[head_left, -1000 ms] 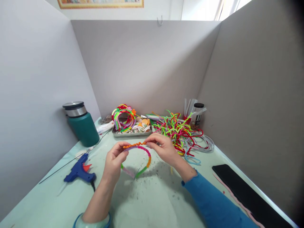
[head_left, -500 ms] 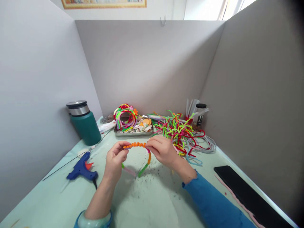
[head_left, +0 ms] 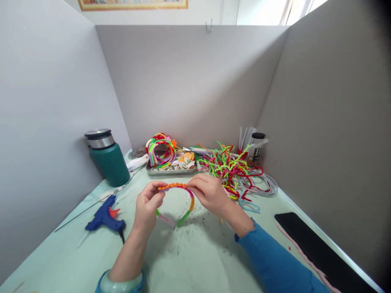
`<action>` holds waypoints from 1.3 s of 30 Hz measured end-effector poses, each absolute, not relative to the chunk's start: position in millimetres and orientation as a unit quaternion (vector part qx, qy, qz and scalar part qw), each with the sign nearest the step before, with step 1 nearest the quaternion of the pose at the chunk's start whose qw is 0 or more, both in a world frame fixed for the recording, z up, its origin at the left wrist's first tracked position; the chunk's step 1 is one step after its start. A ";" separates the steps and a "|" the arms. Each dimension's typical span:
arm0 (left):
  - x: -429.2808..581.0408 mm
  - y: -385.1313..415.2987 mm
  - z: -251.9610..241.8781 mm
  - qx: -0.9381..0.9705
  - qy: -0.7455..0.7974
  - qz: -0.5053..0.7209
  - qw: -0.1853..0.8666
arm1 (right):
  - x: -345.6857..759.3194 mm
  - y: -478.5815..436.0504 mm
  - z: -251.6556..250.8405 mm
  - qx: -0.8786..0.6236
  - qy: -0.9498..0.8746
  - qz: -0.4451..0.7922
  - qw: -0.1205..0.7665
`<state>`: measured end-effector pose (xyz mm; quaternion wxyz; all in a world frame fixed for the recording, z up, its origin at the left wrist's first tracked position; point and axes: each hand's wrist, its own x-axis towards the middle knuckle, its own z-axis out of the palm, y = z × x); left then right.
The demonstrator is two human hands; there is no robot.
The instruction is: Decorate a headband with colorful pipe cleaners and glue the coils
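A headband (head_left: 192, 203) wrapped in orange, green, pink and purple fuzzy stem is held up over the table, its two ends pointing down. Along its top lies a wavy orange strip (head_left: 177, 185). My left hand (head_left: 149, 203) pinches the strip and band at the left of the arch, thumb and fingers closed. On the right of the arch, my right hand (head_left: 209, 193) pinches the strip's other end, its fingertips partly hiding the band.
A blue glue gun (head_left: 105, 215) and a green bottle (head_left: 108, 158) are at the left. Behind my hands are a metal tray (head_left: 171, 172) with headbands and small pieces, and a tangle of pipe cleaners (head_left: 227, 167). A black phone-like slab (head_left: 314, 248) lies at the right.
The orange strip now lies closer along the top of the headband, with more of the band's pink showing beneath it. Both hands have hardly moved.
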<state>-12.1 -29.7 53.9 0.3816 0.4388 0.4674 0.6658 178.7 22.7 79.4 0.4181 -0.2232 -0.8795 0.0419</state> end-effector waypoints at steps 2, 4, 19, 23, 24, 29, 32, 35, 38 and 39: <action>-11.6 -30.1 53.9 0.439 0.468 0.669 0.375 | 178.1 21.7 80.2 -0.226 -0.880 0.057 0.413; -11.3 -30.4 54.2 0.439 0.468 0.669 0.375 | 177.8 21.2 80.9 -0.227 -0.878 0.072 0.414; -5.4 -28.9 57.1 0.454 0.456 0.628 0.438 | 166.0 23.7 59.0 -0.331 -0.841 0.081 0.419; -3.8 -29.3 61.1 0.466 0.477 0.613 0.424 | 166.1 23.8 58.6 -0.342 -0.838 0.084 0.417; -3.4 -29.3 61.7 0.465 0.486 0.612 0.416 | 166.2 23.7 58.6 -0.342 -0.838 0.085 0.416; -1.5 -28.6 62.0 0.445 0.519 0.617 0.389 | 165.8 23.4 56.2 -0.335 -0.839 0.080 0.421; -1.8 -28.2 60.6 0.440 0.519 0.621 0.388 | 165.0 23.4 54.8 -0.336 -0.838 0.081 0.421; -3.9 -27.7 58.2 0.430 0.513 0.628 0.396 | 164.6 22.4 55.0 -0.342 -0.840 0.085 0.412; -6.3 -27.4 56.1 0.422 0.502 0.640 0.401 | 164.4 21.1 56.1 -0.349 -0.839 0.082 0.409; -6.8 -27.4 55.7 0.423 0.500 0.641 0.400 | 164.3 20.9 56.5 -0.351 -0.838 0.079 0.410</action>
